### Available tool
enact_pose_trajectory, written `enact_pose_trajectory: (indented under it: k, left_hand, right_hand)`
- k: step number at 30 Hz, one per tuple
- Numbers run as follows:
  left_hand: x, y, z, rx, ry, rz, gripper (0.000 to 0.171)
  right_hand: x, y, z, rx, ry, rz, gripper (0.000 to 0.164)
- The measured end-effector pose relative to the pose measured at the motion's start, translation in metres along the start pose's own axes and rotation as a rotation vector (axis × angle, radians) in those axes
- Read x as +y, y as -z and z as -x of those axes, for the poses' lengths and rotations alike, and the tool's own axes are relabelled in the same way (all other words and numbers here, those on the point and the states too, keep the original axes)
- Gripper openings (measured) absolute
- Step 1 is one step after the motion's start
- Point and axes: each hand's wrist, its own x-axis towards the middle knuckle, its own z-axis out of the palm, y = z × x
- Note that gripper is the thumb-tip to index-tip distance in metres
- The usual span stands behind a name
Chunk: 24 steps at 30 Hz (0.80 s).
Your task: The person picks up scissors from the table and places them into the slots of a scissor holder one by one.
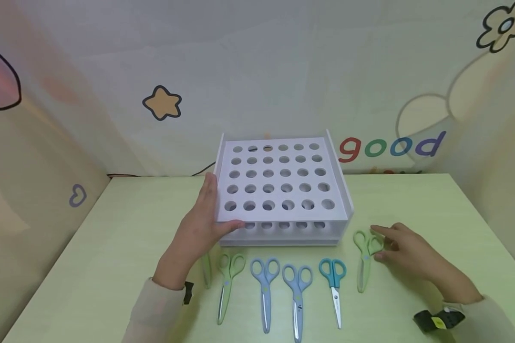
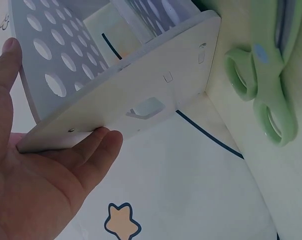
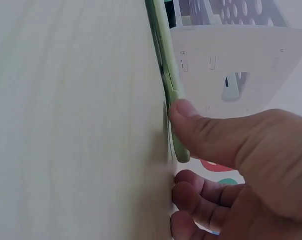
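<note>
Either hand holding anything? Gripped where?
Left hand holds the white rack by its near left corner. Right hand touches the rightmost green scissors at the handle end; whether it grips them can't be told.

Scissors (image 1: 265,288) lie in a rough row (apparently six, the leftmost partly hidden) on the table (image 1: 146,214) before the rack (image 1: 276,181), wall (image 1: 262,71) behind.

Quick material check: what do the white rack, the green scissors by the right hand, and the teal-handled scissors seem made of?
White rack: probably rigid plastic, satin; smooth flat panels, cleanly cut holes.
Green scissors: handles look like matte molded plastic, from their thick rounded loops; blade material unclear.
Teal-handled scissors: smooth plastic grips, likely; blades probably steel, given their silvery shine.
</note>
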Motion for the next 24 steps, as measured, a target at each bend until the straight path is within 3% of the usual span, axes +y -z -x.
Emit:
enact_pose_trajectory:
  k: [8,16,24]
  left_hand:
    - [0.001,0.002,0.001,0.012,-0.027,0.016,0.124]
    - [0.000,0.002,0.000,0.013,-0.048,0.008,0.121]
    - [-0.001,0.002,0.001,0.012,-0.034,0.005,0.120]
  right_hand:
    - [0.000,0.002,-0.003,0.010,0.034,0.020,0.037]
    - [0.006,0.018,0.003,-0.077,-0.008,0.120,0.031]
    - [0.014,0.029,0.008,-0.150,-0.059,0.132,0.031]
